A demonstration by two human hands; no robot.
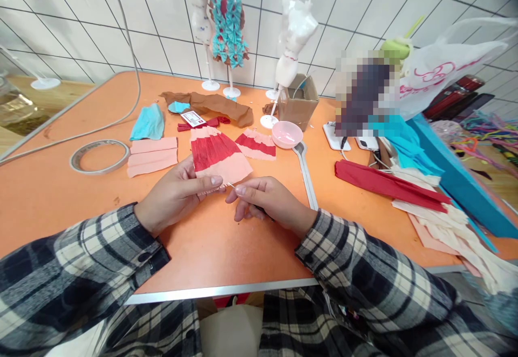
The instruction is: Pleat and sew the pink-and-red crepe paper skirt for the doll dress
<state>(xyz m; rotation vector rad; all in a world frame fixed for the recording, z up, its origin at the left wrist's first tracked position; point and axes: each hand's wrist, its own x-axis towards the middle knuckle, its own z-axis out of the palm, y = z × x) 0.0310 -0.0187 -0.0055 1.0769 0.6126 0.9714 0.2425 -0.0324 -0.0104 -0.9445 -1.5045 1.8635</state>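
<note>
My left hand point(174, 195) is closed on the lower edge of a pleated red and pink crepe paper piece point(216, 154), thumb on top, holding it just above the orange table point(60, 195). My right hand point(265, 200) is beside it, thumb and forefinger pinched on a thin needle-like thing at the paper's edge, too small to name. A second red and pink pleated piece point(256, 145) lies just beyond the right hand. Folded pink paper strips point(152, 155) lie to the left of the held piece.
A tape ring point(99, 156) and a blue paper scrap point(148, 122) lie left. Small mannequins point(294, 38), one in a blue paper dress point(229, 25), stand at the back with a cardboard box point(301, 103) and pink bowl point(286, 133). Red, blue and cream crepe paper point(384, 184) piles right.
</note>
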